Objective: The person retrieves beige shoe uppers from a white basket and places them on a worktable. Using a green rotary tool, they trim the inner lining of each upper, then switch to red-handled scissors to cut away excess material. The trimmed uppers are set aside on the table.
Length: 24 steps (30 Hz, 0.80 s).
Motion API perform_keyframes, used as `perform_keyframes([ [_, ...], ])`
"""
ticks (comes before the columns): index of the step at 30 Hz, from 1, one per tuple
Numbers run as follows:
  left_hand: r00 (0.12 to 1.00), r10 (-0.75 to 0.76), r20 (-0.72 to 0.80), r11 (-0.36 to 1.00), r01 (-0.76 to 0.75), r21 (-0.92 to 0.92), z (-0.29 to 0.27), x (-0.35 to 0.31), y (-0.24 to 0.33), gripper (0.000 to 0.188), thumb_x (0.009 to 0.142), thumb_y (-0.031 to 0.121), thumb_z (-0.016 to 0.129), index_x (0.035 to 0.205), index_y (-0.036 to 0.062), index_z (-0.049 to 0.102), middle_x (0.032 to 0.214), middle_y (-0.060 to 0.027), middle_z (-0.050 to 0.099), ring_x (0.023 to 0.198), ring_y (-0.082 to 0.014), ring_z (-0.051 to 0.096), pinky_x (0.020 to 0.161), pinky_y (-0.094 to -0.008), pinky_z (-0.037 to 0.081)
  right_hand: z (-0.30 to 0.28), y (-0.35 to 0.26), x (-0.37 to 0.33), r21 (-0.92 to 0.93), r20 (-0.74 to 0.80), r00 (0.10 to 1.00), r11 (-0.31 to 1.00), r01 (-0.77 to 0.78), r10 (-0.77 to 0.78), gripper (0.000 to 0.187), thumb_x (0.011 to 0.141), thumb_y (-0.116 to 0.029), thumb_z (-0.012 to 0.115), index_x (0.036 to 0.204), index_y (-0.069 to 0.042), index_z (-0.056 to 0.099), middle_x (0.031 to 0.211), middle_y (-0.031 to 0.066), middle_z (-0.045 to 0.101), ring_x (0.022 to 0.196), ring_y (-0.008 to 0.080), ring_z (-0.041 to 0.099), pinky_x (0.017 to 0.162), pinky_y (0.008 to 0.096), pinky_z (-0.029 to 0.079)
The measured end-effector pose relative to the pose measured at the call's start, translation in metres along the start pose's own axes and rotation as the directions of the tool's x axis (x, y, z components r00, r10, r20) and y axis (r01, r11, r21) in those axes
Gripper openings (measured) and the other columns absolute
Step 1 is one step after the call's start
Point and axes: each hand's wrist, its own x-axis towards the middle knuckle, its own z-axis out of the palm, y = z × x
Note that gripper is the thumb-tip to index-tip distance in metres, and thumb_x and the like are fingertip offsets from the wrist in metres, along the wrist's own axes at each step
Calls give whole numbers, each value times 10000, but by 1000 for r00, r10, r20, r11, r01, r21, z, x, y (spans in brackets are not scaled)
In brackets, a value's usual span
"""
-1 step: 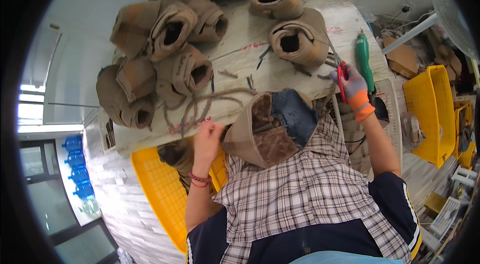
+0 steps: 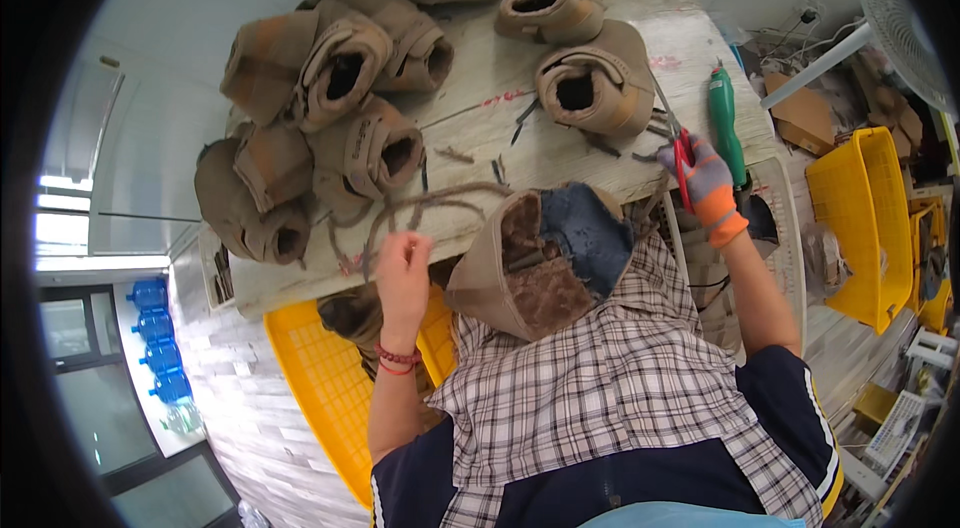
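Note:
A taupe, plush-lined shoe upper rests on my lap against the table edge, its wide opening facing up with brown pile and a dark blue patch inside. Just left of it hovers my left hand, bare, fingers curled together; whether they pinch something is hidden. My right hand, in a grey and orange glove, grips red-handled scissors whose blades point away over the table. Beyond my left hand, fuzzy brown strips lie looped on the tabletop.
More such uppers are piled at the far left, with two at the far right. A green tool lies on the pale worktable near my right hand. Yellow baskets stand below left and at right; a fan is at upper right.
My left hand has moved a little left and away from the upper on my lap. My right hand and the scissors stay almost where they were.

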Motion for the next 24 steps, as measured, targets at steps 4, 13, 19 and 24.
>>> perform_keyframes([
  [4,830,547,113,813,-558,164,47,85,99,313,771,140,688,1042,28,579,1283,-210,443,1166,-341,451,966,-394,380,6,-10,-9,298,86,996,954,-17,-10,554,764,-395,733,1099,3,542,845,80,625,744,165,579,678,277,462],
  [13,849,487,203,791,-330,-515,103,154,106,230,818,83,637,1034,12,604,1259,-176,506,1149,-269,493,965,-326,383,-16,-5,-36,525,78,996,848,-77,43,514,792,-258,728,1159,24,503,830,19,571,704,80,514,629,229,440],
  [19,879,109,464,119,452,-884,20,117,72,313,957,221,489,1212,42,516,1158,-83,602,1084,-231,544,943,-474,399,-37,-46,-54,302,-89,970,922,245,-228,622,671,-290,813,1125,23,524,826,46,574,743,136,532,692,272,464],
  [24,840,8,542,-123,539,-833,-11,56,37,360,971,258,445,1262,49,482,1242,-130,554,1151,-297,513,977,-485,391,-50,-113,-62,-246,-24,835,812,529,-550,455,639,-258,799,962,-39,566,808,103,586,741,270,575,684,361,470],
])
